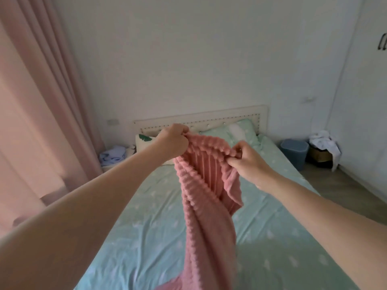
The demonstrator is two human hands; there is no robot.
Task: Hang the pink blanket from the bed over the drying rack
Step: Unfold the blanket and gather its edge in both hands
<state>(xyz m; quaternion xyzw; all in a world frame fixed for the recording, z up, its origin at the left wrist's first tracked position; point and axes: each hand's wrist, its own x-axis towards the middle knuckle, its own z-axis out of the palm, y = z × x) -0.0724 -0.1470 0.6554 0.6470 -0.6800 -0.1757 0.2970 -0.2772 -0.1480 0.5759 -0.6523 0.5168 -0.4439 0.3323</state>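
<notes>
The pink ribbed blanket [207, 197] hangs in the air above the bed [146, 237], bunched lengthwise and running down out of the bottom of the view. My left hand [173, 141] grips its top edge at the left. My right hand [249, 160] pinches the same edge a short way to the right. Both arms are stretched out over the mint-green sheet. No drying rack is in view.
A pink curtain [41, 114] fills the left side. Green pillows [236, 130] lie against the white headboard [201, 119]. A blue bin [294, 150] and a box with white cloth [323, 147] stand on the floor at the right, by a white wardrobe [364, 101].
</notes>
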